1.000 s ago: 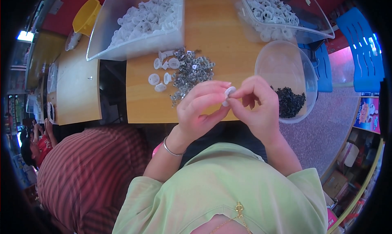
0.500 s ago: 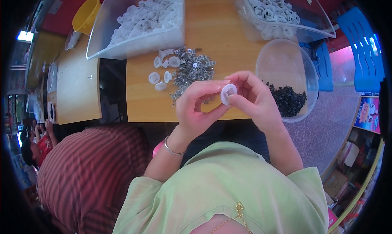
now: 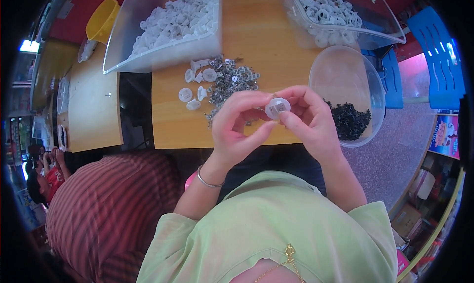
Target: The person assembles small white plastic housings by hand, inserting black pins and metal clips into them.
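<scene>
Two hands, round white plastic cap

Far right edge: colourful rectangular poster, pink and blue. Lower right floor: brown cardboard boxes.

Round cap pinched between left hand and right hand, above near edge of worktop. Metal clips heaped just behind, loose caps to their left. Far left: bin. Far right: second bin. Bowl right of hands, small pieces in it.
</scene>
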The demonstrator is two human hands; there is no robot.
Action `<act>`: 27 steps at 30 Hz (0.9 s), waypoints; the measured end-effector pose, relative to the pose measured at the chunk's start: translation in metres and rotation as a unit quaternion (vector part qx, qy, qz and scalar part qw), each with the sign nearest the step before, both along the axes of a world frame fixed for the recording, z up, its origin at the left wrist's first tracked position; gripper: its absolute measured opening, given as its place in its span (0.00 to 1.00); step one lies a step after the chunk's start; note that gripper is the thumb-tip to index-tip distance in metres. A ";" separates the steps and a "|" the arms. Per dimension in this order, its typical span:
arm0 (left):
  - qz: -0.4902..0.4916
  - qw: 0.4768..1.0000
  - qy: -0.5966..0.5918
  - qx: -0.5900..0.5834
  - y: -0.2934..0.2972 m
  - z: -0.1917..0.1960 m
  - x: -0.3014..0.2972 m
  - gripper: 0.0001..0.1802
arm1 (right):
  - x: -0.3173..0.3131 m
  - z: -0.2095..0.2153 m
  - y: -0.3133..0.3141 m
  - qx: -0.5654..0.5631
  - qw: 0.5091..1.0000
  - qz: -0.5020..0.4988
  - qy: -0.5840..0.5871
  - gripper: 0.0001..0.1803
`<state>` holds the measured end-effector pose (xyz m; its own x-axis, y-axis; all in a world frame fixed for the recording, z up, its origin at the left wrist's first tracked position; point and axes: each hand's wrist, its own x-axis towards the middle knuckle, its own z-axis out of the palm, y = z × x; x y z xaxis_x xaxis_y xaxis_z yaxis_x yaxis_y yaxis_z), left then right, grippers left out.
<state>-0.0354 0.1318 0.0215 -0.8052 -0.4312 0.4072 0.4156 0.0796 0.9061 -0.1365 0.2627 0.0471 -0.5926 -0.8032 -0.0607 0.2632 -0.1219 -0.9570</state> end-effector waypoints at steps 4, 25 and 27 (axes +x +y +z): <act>0.012 0.998 -0.037 0.058 0.000 0.001 0.001 0.16 | 0.001 0.000 0.000 0.020 0.998 -0.020 0.049 0.14; -0.040 0.960 -0.058 0.270 0.005 0.002 -0.003 0.07 | 0.000 -0.002 -0.001 0.039 0.999 -0.010 0.036 0.14; -0.029 0.961 -0.065 0.267 0.005 0.003 -0.003 0.06 | 0.000 -0.003 -0.001 0.040 0.998 -0.011 0.047 0.14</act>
